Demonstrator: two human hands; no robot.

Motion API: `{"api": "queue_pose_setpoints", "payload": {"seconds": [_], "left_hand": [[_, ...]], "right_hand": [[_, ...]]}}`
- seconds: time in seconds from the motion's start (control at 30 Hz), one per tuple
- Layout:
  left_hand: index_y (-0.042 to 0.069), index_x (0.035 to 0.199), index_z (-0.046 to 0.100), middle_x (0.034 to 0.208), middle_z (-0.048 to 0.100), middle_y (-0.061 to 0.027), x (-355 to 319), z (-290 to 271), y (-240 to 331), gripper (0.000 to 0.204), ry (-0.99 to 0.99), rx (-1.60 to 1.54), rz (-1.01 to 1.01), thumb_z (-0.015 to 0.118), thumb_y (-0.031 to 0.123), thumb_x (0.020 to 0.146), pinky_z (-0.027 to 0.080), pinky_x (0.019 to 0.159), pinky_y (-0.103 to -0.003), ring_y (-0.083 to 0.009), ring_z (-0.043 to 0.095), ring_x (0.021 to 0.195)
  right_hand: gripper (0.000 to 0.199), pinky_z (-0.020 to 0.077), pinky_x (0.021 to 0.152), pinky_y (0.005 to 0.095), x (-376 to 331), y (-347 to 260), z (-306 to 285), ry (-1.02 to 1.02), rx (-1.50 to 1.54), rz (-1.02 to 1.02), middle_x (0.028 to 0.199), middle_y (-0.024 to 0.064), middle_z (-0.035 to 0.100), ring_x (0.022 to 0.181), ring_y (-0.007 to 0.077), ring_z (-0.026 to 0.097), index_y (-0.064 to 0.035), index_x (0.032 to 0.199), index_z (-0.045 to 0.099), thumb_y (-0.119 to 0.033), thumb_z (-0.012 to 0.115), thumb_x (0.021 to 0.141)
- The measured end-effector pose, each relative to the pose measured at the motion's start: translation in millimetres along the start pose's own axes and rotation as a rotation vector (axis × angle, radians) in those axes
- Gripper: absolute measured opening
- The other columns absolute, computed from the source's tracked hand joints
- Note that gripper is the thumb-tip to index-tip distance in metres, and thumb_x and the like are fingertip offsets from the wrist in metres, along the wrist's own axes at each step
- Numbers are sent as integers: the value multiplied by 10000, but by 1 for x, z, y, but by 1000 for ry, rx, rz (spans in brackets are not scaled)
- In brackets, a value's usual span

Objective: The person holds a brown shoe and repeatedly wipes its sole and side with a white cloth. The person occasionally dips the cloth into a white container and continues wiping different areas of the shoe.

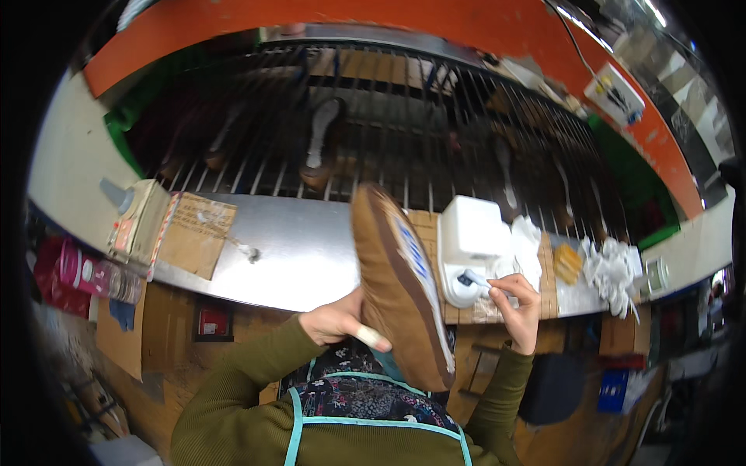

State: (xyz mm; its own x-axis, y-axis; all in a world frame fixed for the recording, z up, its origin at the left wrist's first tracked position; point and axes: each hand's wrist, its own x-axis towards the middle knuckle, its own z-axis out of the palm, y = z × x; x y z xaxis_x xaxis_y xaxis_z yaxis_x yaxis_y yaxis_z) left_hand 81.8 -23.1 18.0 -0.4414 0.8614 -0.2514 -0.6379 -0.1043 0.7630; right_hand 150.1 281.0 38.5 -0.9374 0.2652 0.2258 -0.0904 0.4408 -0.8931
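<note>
**Shoe held up at the bench, brush at the white tub**

Centre of frame: left hand [339,318] closed on a brown shoe [400,287], gripping it from the left side near the heel end. Pale tape shows on one finger. Shoe stands nearly on end, toe toward upper centre, heel low over the apron [365,404]. Its pale sole edge and a strip with blue marks face right.

Right of centre: right hand [519,304] pinched shut on a thin brush [475,280]. The brush's dark tip sits at the round opening of a white tub [471,247], low on its front. Tub stands on the steel bench [287,248], just right of the shoe.

Right of the tub: crumpled white cloth [530,237], then an orange piece [568,262], then a bundle of white cord [610,268].

Left of frame: a flat cardboard piece [194,231] on the bench, a taped box with a grey nozzle [132,216] beside it.

Upper half: a dark wire rack [404,116] with shoes behind the bars, blurred. Orange beam [435,19] along the top.
</note>
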Motion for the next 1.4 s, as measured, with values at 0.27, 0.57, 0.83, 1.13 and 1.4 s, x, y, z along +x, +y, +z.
{"api": "queue_pose_setpoints", "payload": {"seconds": [0.27, 0.57, 0.83, 1.13, 1.4], "left_hand": [[74, 1397, 402, 1362, 503, -105, 27, -56, -20, 843, -130, -535, 561, 748, 497, 755, 374, 1082, -445, -271, 473, 1262], [17, 1385, 403, 1210, 513, -312, 40, -44, 19, 931, -305, -583, 440, 338, 773, 846, 448, 891, -578, -380, 581, 900], [11, 1294, 505, 1121, 612, -228, 42, -25, 21, 884, 5, -591, 511, 349, 761, 854, 451, 878, -550, -363, 619, 924], [39, 1378, 382, 1301, 515, -130, 65, -40, -28, 831, 272, -201, 321, 679, 551, 794, 431, 1019, -390, -251, 522, 1178], [-8, 1429, 285, 1358, 467, -128, 75, 0, 4, 905, 105, 17, 530, 758, 377, 760, 370, 1057, -356, -231, 470, 1243]], "right_hand": [[52, 277, 740, 358, -30, 54, 4, 243, -888, -214, 767, -22, 593, 692, 164, 541, -148, 833, 714, -149, 717, 781], [54, 305, 700, 350, -22, 56, -8, 90, -813, -107, 676, 12, 564, 613, 175, 523, -112, 826, 702, -155, 670, 830], [205, 353, 542, 188, -23, 93, -37, -260, 372, 688, 693, -12, 598, 605, 43, 484, -21, 929, 635, -214, 573, 956], [78, 340, 726, 262, -20, 29, 15, 300, -409, -101, 796, 9, 633, 724, 109, 557, -70, 863, 700, -84, 739, 797], [226, 344, 770, 279, -3, -38, 49, 494, -238, -378, 935, 36, 609, 722, 122, 554, -98, 926, 750, -49, 782, 708]]}}
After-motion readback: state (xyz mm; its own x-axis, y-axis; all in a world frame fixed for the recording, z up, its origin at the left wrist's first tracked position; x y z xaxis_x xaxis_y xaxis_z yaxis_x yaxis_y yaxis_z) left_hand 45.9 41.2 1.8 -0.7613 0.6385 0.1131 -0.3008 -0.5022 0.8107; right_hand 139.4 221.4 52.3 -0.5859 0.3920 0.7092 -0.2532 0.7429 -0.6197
